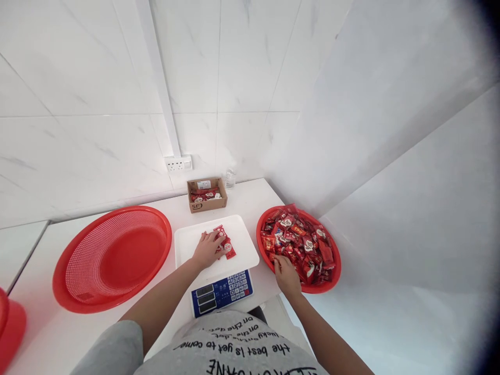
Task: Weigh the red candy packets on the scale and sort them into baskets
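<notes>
My left hand (208, 251) lies over a few small red wrapped packets (229, 250) on the white tray (191, 234) of a weighing scale. Its fingers are spread and touch the wrappers. Part of the packets is hidden under the hand. At the near left rim of a red basket (336, 271) is my right hand (288, 277), its thumb and fingers drawn together on a red packet (272, 257). That basket is heaped with similar red packets (299, 237). What the packets contain does not show.
A wide red mesh basket (164, 255) stands left of the scale, whose blue keypad panel (222, 292) faces me. Behind the tray are a cardboard box (211, 204) holding red packets and a clear plastic cup (230, 178). Another red container (11, 328) shows at the left edge.
</notes>
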Tool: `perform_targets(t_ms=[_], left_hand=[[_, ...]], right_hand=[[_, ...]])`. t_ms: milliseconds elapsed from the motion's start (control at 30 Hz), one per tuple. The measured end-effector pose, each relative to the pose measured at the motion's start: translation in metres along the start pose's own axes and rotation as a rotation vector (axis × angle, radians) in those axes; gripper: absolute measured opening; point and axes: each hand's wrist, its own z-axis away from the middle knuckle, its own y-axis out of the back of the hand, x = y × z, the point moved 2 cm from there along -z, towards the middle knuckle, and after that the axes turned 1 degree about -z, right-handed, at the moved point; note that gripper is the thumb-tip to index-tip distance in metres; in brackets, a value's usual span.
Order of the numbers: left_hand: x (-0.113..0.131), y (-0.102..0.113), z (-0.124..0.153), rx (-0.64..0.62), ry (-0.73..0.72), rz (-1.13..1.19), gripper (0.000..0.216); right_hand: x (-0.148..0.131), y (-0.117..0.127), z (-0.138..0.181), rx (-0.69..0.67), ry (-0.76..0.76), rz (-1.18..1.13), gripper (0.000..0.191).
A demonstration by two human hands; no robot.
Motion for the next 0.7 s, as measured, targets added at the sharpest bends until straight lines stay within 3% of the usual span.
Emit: perform_targets(t_ms=[133, 233, 367, 533, 700], left_hand=[[0.011, 0.004, -0.002, 0.058, 0.183, -0.024, 0.060], [0.025, -0.002, -0.007, 0.032, 0.353, -0.038, 0.071], [0.035, -0.012, -0.013, -0.023, 0.416, -0.085, 0.071], [0.026, -0.011, -0.008, -0.018, 0.234, -0.115, 0.062], [0.004, 0.010, 0.005, -0.086, -0.212, -0.033, 0.051]], right_hand=[[0.000, -0.001, 0.000, -0.012, -0.012, 0.001, 0.038], [0.001, -0.001, 0.000, -0.024, -0.022, 0.004, 0.038], [0.002, -0.002, 0.000, -0.010, -0.001, 0.000, 0.038], [0.003, -0.001, 0.000, 0.014, 0.012, 0.003, 0.038], [0.000, 0.000, 0.001, -0.008, -0.001, 0.020, 0.038]])
